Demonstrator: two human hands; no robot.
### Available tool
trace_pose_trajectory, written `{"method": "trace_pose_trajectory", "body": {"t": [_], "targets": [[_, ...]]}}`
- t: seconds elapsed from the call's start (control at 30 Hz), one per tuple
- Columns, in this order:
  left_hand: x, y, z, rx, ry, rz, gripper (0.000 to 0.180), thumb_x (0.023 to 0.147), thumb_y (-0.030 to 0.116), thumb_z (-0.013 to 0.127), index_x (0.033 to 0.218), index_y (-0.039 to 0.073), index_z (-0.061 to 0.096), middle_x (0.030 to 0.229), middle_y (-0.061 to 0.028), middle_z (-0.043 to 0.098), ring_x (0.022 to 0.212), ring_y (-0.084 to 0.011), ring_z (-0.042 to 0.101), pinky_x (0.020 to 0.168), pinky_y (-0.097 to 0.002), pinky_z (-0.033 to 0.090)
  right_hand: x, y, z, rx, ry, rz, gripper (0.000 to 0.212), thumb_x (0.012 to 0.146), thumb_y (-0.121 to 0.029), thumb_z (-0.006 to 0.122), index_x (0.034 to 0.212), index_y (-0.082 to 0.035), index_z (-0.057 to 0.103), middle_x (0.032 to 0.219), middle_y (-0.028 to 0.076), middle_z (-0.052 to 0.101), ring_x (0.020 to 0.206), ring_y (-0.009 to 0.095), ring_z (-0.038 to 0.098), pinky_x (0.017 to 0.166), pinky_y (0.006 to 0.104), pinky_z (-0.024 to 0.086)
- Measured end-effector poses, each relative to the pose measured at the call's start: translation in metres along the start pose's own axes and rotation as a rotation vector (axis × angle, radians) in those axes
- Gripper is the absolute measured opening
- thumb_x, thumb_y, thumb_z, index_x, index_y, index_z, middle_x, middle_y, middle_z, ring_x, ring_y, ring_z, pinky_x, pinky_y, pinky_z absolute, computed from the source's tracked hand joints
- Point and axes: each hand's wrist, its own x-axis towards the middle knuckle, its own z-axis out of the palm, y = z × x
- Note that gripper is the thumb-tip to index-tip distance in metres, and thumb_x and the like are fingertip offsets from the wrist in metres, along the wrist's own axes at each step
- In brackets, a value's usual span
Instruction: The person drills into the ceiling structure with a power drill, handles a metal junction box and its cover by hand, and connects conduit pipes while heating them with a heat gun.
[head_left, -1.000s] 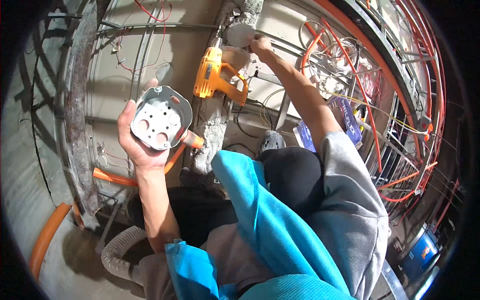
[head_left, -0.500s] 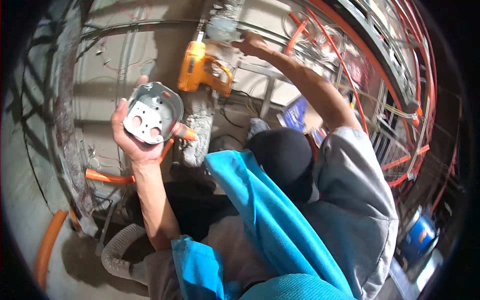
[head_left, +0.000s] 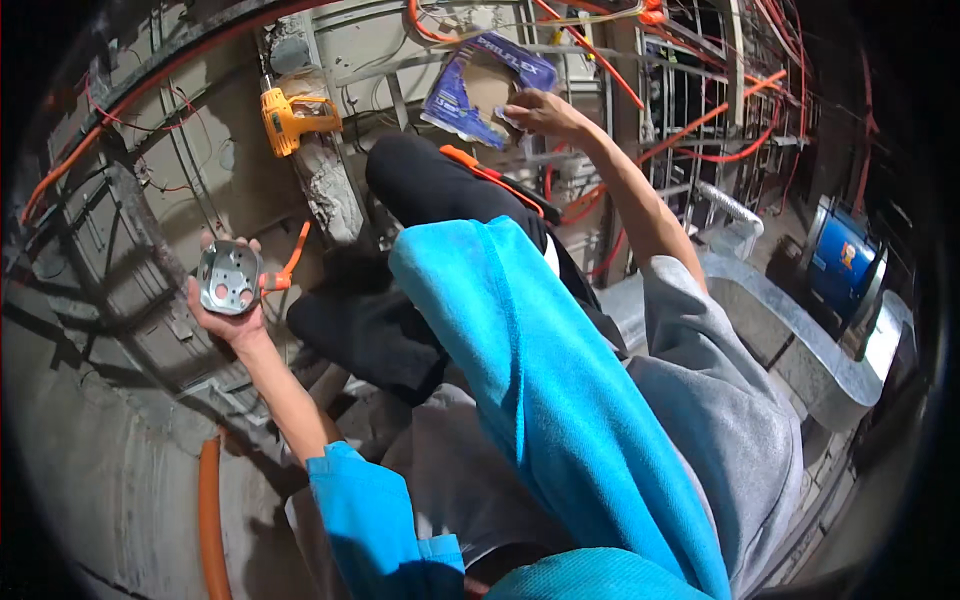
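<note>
A metal octagonal junction box rests in my left hand, its open side up, with fingers curled around its wall. Holes show in its base. From its side sticks a short orange corrugated conduit. Out to the right, my right hand is at a torn purple carton. Its thumb and fingers are pinched together over the carton's opening. Something small and pale shows at the fingertips, too small to name.
A yellow power drill lies on the rough concrete strip ahead. Orange-handled cutters lie near my knee. A blue spool and a galvanized duct are at the right. An orange pipe lies at lower left.
My view has swung to the right. My right hand has gone from beside the drill to the purple carton. My left hand still holds the junction box, now lower and farther left in view.
</note>
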Motion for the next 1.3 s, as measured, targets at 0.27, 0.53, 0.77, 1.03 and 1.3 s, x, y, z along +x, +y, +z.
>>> {"method": "trace_pose_trajectory", "body": {"t": [0.27, 0.53, 0.77, 1.03, 1.3], "targets": [[-0.146, 0.076, 0.146, 0.147, 0.146, 0.043, 0.074, 0.09, 0.05, 0.057, 0.145, 0.0, 0.049, 0.129, -0.0199, 0.059, 0.116, -0.0385, 0.057, 0.11, -0.0583, 0.04, -0.242, -0.048, 0.015, 0.617, -0.14, 0.317, 0.089, 0.093, -0.065, 0.066, 0.154, -0.005, 0.042, 0.144, 0.014, 0.058, 0.134, 0.025, 0.052, 0.107, 0.0432, 0.046], [-0.234, 0.082, 0.267, 0.179, 0.156, 0.014, 0.077, 0.09, 0.053, 0.057, 0.145, 0.0, 0.049, 0.126, -0.0184, 0.057, 0.114, -0.0368, 0.054, 0.106, -0.0556, 0.041, -0.31, -0.07, 0.066, 0.719, 0.005, 0.151, 0.093, 0.083, -0.053, 0.08, 0.144, 0.008, 0.048, 0.131, 0.026, 0.064, 0.12, 0.029, 0.063, 0.106, 0.037, 0.047], [-0.267, 0.088, 0.264, 0.175, 0.18, -0.035, 0.074, 0.093, 0.049, 0.057, 0.148, 0.001, 0.045, 0.128, -0.0179, 0.057, 0.117, -0.0381, 0.056, 0.107, -0.0566, 0.042, -0.323, -0.103, 0.101, 0.381, 0.262, 0.031, 0.091, 0.084, -0.049, 0.077, 0.145, 0.01, 0.046, 0.132, 0.032, 0.062, 0.126, 0.037, 0.061, 0.11, 0.0409, 0.045], [-0.321, 0.131, 0.266, 0.19, 0.171, 0.002, 0.072, 0.096, 0.049, 0.053, 0.146, -0.002, 0.044, 0.125, -0.0202, 0.056, 0.112, -0.0367, 0.055, 0.104, -0.0547, 0.043, -0.414, -0.134, 0.089, 0.58, 0.347, 0.01, 0.062, 0.094, -0.032, 0.07, 0.145, 0.0, 0.052, 0.137, 0.028, 0.059, 0.125, 0.039, 0.06, 0.107, 0.0431, 0.047], [-0.349, 0.141, 0.263, 0.224, 0.14, 0.017, 0.07, 0.095, 0.049, 0.051, 0.146, 0.002, 0.048, 0.127, -0.0187, 0.059, 0.109, -0.036, 0.058, 0.104, -0.0554, 0.043, -0.421, -0.13, 0.104, 0.065, 0.522, -0.147, 0.042, 0.089, -0.027, 0.074, 0.129, -0.015, 0.071, 0.113, 0.019, 0.061, 0.111, 0.035, 0.06, 0.096, 0.0437, 0.052]]}}
